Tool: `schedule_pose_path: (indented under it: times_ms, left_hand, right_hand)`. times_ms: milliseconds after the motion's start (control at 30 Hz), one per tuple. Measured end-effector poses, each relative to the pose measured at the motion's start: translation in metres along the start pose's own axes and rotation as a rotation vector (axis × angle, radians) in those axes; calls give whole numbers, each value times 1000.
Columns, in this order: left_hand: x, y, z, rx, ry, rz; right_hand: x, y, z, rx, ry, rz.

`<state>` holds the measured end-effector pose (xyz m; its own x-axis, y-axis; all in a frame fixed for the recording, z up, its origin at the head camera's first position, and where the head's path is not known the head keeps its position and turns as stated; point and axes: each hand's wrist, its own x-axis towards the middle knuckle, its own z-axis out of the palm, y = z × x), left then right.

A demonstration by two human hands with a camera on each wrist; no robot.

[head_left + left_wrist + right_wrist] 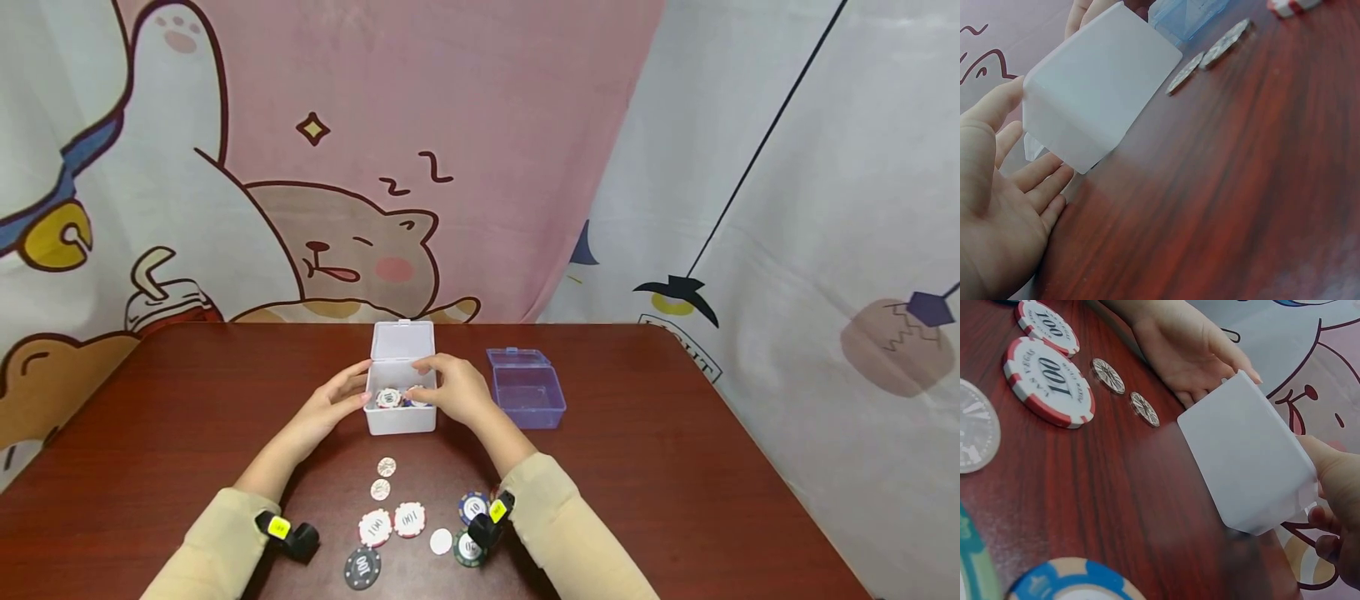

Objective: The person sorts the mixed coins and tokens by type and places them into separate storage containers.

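A white plastic box (402,421) stands with its lid (403,341) raised at the back. Inside it lie poker chips, one marked chip (389,398) at the left and a blue-edged one beside it, partly covered by the right thumb. My left hand (330,406) rests against the box's left side, fingers fairly straight and thumb tip at the rim. From the right, my right hand (462,390) reaches over the rim, its thumb low over the chips and its index finger apart, further back. Nothing shows between them.
A clear blue box (528,419) with a raised lid stands to the right. In front lie two small metallic tokens (386,467), two red-and-white chips (409,519), a black chip (363,568), a white disc (441,542), a blue chip (472,505) and a green chip (468,550).
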<state>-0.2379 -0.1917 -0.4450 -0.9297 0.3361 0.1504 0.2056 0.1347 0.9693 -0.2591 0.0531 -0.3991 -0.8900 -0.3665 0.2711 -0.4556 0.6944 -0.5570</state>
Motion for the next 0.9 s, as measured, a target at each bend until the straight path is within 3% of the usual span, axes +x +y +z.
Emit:
schedule_pose_path:
  times_ms: [467, 667, 900]
  left_hand:
    - [-1, 2, 1, -3, 0, 3]
    - [-1, 1, 2, -4, 1, 1]
    - [0, 1, 1, -5, 0, 5]
  right_hand:
    - [-21, -8, -12, 170, 56, -139]
    - [-36, -14, -16, 227, 35, -196]
    - [-52, -20, -15, 212, 15, -239]
